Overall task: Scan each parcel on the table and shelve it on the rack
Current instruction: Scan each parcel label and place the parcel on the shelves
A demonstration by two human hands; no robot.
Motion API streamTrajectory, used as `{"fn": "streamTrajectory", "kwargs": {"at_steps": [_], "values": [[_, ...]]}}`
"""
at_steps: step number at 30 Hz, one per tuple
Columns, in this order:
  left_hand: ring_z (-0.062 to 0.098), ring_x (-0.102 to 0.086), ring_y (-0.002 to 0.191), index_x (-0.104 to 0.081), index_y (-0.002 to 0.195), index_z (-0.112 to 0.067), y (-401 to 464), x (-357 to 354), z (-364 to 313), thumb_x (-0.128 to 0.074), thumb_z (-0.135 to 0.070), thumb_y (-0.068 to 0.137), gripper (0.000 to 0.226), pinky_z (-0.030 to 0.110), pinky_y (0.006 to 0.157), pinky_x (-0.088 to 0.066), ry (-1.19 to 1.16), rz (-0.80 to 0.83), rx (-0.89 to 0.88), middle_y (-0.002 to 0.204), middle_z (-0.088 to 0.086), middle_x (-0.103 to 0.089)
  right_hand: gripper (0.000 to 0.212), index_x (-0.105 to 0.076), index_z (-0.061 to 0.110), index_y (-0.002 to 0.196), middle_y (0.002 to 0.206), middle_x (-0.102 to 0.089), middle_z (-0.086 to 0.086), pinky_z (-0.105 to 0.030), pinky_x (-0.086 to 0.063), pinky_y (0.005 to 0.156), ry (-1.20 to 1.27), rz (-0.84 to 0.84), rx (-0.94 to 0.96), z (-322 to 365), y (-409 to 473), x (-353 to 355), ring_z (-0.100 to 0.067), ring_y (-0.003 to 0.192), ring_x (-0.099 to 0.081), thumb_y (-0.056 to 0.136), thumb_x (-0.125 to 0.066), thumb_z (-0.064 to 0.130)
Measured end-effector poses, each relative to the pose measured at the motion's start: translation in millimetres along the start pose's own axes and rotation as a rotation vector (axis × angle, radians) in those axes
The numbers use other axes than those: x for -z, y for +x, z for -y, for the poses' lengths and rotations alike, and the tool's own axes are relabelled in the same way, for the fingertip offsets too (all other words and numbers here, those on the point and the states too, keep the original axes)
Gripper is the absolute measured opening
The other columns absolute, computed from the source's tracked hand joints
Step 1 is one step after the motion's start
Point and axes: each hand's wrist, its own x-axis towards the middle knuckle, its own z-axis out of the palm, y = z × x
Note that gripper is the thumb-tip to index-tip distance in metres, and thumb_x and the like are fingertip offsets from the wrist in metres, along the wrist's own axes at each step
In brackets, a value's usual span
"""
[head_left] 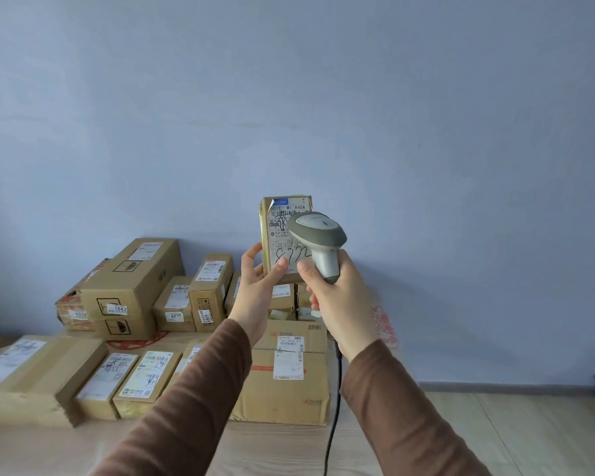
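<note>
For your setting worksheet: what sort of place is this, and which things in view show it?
Probably a small parcel pick-up or sorting room. Many labelled cardboard parcels are stacked against a bare wall. The right hand grips a corded barcode scanner, aimed at the small parcel that the left hand holds upright.

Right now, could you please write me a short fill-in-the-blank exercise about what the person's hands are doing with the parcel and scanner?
1. The left hand holds the small parcel ____ in the air.
2. The right hand grips the ____ by its handle.
3. The scanner head is in front of the parcel's ____.
4. Both sleeves are ____.

Missing words: upright; scanner; label; brown
</note>
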Motion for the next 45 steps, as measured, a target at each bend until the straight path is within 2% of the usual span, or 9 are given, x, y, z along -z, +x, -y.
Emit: {"fn": "streamTrajectory", "kwargs": {"at_steps": [9,19,26,31,33,35,40,43,45], "values": [[0.032,-0.066,0.125,-0.043,0.138,-0.041,4,0,3,-0.082,-0.042,0.081,0.069,0.058,0.119,-0.038,-0.020,-0.003,-0.020,0.128,0.007,-0.074,0.031,-0.060,0.016,0.105,0.077,-0.067,-0.002,-0.047,-0.059,0.060,0.036,0.012,-0.014,5,0,-2,-0.011,0.056,-0.060,0.094,-0.074,0.042],[0.033,-0.065,0.126,-0.043,0.139,-0.040,6,3,5,-0.080,-0.039,0.083,0.067,0.057,0.118,-0.039,-0.011,-0.005,-0.024,0.126,0.008,-0.074,0.030,-0.061,0.019,0.109,0.081,-0.068,0.000,-0.028,-0.055,0.056,0.058,0.052,0.003,2,2,-7,-0.005,0.058,-0.061,0.093,-0.074,0.042],[0.032,-0.068,0.123,-0.036,0.149,-0.031,0,16,-7,-0.072,-0.030,0.097,0.063,0.049,0.110,-0.049,0.015,-0.034,-0.041,0.129,0.011,-0.073,0.026,-0.061,0.015,0.101,0.068,-0.062,0.002,-0.032,-0.053,0.052,0.105,0.047,0.044,-2,5,-18,-0.010,0.052,-0.056,0.093,-0.076,0.036],[0.028,-0.069,0.121,-0.042,0.143,-0.035,-15,38,-31,-0.078,-0.043,0.088,0.066,0.051,0.111,-0.047,0.018,-0.099,-0.068,0.126,0.008,-0.075,0.019,-0.062,0.018,0.098,0.063,-0.057,0.003,-0.031,-0.049,0.054,0.220,0.073,0.044,-3,10,-39,-0.013,0.053,-0.054,0.095,-0.075,0.032],[0.019,-0.074,0.111,-0.041,0.145,-0.029,-20,50,-41,-0.072,-0.032,0.098,0.057,0.033,0.095,-0.057,-0.008,-0.150,-0.084,0.122,0.008,-0.076,0.017,-0.062,0.021,0.100,0.062,-0.056,0.007,-0.028,-0.050,0.057,0.311,0.095,0.005,-2,14,-52,-0.012,0.056,-0.054,0.094,-0.076,0.029],[0.012,-0.076,0.102,-0.040,0.147,-0.027,-28,63,-53,-0.064,-0.024,0.103,0.050,0.021,0.082,-0.057,-0.005,-0.195,-0.104,0.114,0.002,-0.079,0.020,-0.063,0.020,0.103,0.069,-0.056,0.005,-0.026,-0.050,0.061,0.417,0.138,-0.068,-1,17,-68,-0.011,0.058,-0.054,0.092,-0.079,0.026],[0.016,-0.074,0.110,-0.038,0.151,-0.027,-54,105,-79,-0.065,-0.032,0.101,0.057,0.036,0.104,-0.053,0.042,-0.317,-0.136,0.112,-0.003,-0.080,0.040,-0.066,0.018,0.118,0.096,-0.067,0.000,-0.031,-0.059,0.073,0.583,0.243,-0.197,4,17,-121,-0.014,0.082,-0.067,0.085,-0.083,0.033],[0.011,-0.077,0.099,-0.040,0.148,-0.027,-74,138,-95,-0.062,-0.028,0.104,0.049,0.023,0.084,-0.059,0.049,-0.419,-0.169,0.102,-0.008,-0.081,0.042,-0.063,0.016,0.124,0.107,-0.071,-0.003,-0.038,-0.060,0.089,0.674,0.346,-0.279,16,5,-163,-0.027,0.102,-0.071,0.087,-0.081,0.028],[0.011,-0.077,0.099,-0.040,0.149,-0.027,-88,162,-108,-0.061,-0.029,0.104,0.050,0.023,0.083,-0.059,0.065,-0.487,-0.182,0.105,-0.004,-0.081,0.038,-0.064,0.021,0.120,0.113,-0.074,-0.006,-0.050,-0.056,0.101,0.712,0.432,-0.305,28,-6,-193,-0.031,0.112,-0.070,0.086,-0.081,0.027]]}}
